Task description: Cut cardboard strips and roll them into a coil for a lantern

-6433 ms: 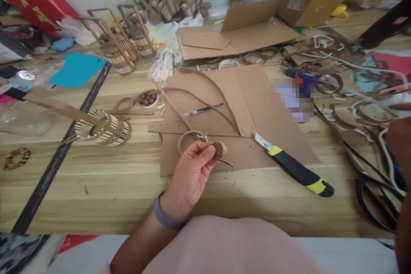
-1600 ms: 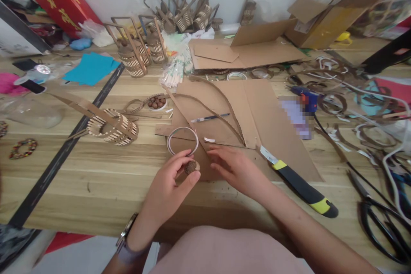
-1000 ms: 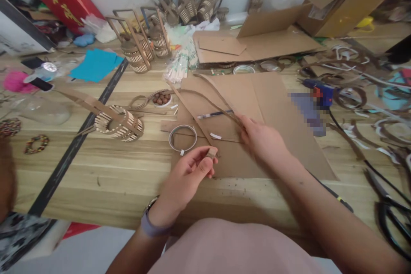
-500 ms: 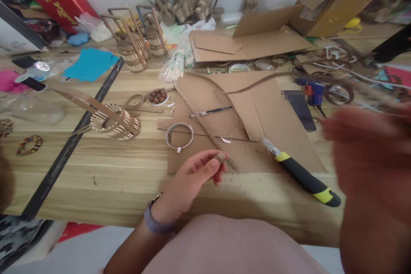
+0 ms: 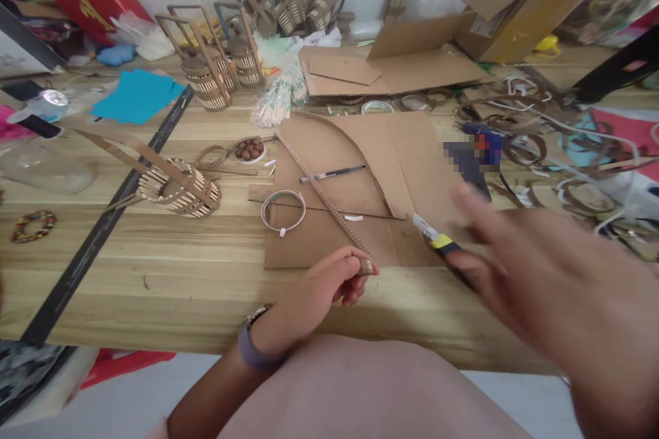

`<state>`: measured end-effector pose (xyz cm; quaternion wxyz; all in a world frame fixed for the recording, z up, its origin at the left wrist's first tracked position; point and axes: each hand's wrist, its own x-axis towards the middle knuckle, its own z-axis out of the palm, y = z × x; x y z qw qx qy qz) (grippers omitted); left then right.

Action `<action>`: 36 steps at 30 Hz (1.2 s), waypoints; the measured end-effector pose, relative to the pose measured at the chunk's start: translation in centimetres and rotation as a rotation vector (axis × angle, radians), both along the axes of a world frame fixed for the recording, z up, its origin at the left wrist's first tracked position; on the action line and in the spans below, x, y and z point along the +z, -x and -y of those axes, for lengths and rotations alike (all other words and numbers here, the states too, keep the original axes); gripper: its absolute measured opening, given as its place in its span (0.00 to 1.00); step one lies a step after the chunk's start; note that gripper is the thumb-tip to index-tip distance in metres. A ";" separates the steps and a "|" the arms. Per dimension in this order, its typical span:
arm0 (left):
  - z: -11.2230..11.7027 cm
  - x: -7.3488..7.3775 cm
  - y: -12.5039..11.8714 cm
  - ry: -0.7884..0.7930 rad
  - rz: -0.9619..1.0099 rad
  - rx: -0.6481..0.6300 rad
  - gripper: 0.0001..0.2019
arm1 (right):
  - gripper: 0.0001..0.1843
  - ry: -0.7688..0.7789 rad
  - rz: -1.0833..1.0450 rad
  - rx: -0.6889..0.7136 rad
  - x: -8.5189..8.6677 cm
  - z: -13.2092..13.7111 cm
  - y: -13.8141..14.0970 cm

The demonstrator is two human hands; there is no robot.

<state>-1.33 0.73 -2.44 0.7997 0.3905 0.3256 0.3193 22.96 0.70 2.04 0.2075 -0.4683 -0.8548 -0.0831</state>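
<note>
My left hand (image 5: 329, 285) is closed in a pinch on a small rolled cardboard coil (image 5: 366, 266) at the near edge of a flat cardboard sheet (image 5: 417, 151). A thin corrugated strip (image 5: 319, 188) runs from the coil up and to the left across the sheet. My right hand (image 5: 546, 288) is blurred and close to the camera, with fingers stretched out and nothing in them. It hovers over the handle of a yellow-and-black utility knife (image 5: 435, 238), whose blade tip lies on the sheet.
A pen (image 5: 332, 173) and a white tape ring (image 5: 283, 210) lie on the cardboard. A slatted cardboard basket (image 5: 175, 186) and a long black ruler (image 5: 108, 219) lie at the left. More baskets, boxes and cardboard rings crowd the back and right.
My right hand pulled a long strip off to the right, then came back empty over the knife. My left hand has kept the coil, which now trails a strip.
</note>
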 end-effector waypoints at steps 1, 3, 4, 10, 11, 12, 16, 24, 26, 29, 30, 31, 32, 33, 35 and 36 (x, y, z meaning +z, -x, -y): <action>0.1 -0.1 -0.1 -0.024 -0.016 -0.019 0.16 | 0.20 -0.102 0.030 0.031 0.4 0.0 1.1; 0.2 -0.1 -0.2 -0.079 -0.060 -0.050 0.16 | 0.12 -0.107 -0.062 0.123 0.4 0.0 3.2; 0.3 -0.1 -0.2 -0.109 -0.086 -0.063 0.16 | 0.09 -0.071 -0.113 0.152 0.2 0.0 4.0; 0.5 0.5 -0.2 -0.223 -0.200 -0.098 0.18 | 0.08 0.148 -0.294 0.163 -1.2 0.9 5.2; 0.5 0.6 -0.2 -0.228 -0.208 -0.103 0.18 | 0.09 0.161 -0.311 0.162 -1.2 1.0 5.0; 0.5 0.6 -0.2 -0.235 -0.220 -0.108 0.18 | 0.09 0.173 -0.322 0.160 -1.1 1.2 4.9; 0.5 1.1 -0.3 -0.272 -0.281 -0.124 0.18 | 0.10 0.202 -0.336 0.157 -0.9 1.4 4.8; 0.7 1.8 -0.2 -0.312 -0.352 -0.119 0.18 | 0.10 0.202 -0.343 0.164 -1.1 1.4 5.2; 0.8 1.9 -0.2 -0.313 -0.370 -0.117 0.18 | 0.10 0.198 -0.339 0.170 -1.1 1.4 5.2; 0.7 2.0 -0.3 -0.320 -0.388 -0.121 0.18 | 0.10 0.190 -0.338 0.167 -1.1 1.5 5.2; 0.7 2.0 -0.3 -0.323 -0.392 -0.121 0.18 | 0.10 0.186 -0.339 0.165 -1.0 1.6 5.2; 0.7 2.0 -0.3 -0.326 -0.394 -0.121 0.18 | 0.10 0.184 -0.340 0.163 -1.1 1.6 5.1; 0.7 2.1 -0.3 -0.328 -0.396 -0.121 0.18 | 0.09 0.184 -0.340 0.163 -1.1 1.6 5.1; 0.7 2.1 -0.3 -0.328 -0.399 -0.120 0.18 | 0.09 0.183 -0.343 0.161 -1.1 1.7 5.1; 0.7 2.2 -0.2 -0.327 -0.403 -0.115 0.17 | 0.09 0.184 -0.353 0.155 -1.1 1.7 5.1; 0.8 2.2 -0.2 -0.330 -0.404 -0.110 0.17 | 0.09 0.183 -0.359 0.152 -1.1 1.7 5.1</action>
